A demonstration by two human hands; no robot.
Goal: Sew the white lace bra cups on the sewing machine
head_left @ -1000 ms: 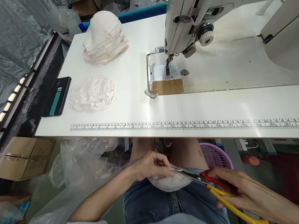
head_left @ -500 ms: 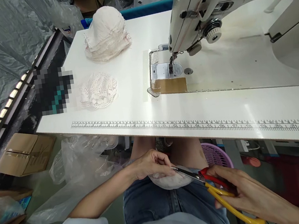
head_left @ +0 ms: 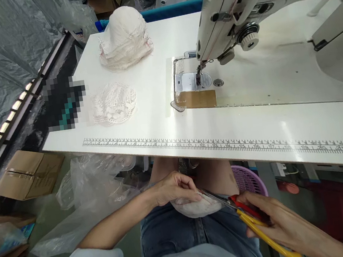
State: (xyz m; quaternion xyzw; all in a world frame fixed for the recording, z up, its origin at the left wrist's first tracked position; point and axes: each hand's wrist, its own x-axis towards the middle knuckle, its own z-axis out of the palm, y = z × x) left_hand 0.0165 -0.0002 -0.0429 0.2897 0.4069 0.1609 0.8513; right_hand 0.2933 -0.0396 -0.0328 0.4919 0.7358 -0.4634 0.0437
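Note:
Below the table's front edge, my left hand (head_left: 175, 189) is closed on a small white padded fabric piece (head_left: 195, 207) that rests on my lap. My right hand (head_left: 275, 220) grips scissors (head_left: 249, 215) with red and yellow handles; their blades lie against the top edge of that piece, right beside my left fingertips. On the white table (head_left: 158, 122) sit a stack of white moulded fabric cups (head_left: 125, 39) at the back and a flat pile of white lace pieces (head_left: 113, 104) nearer me.
A white sewing machine (head_left: 238, 12) stands at the right, its needle (head_left: 198, 76) over the metal plate. A printed ruler (head_left: 225, 144) runs along the table's front. A purple basket (head_left: 249, 179), clear plastic bags (head_left: 88, 199) and cardboard boxes (head_left: 27, 174) lie below.
The view has shifted slightly. The scissors' blades have slid a little further in along the fabric piece's edge; both hands stay in my lap.

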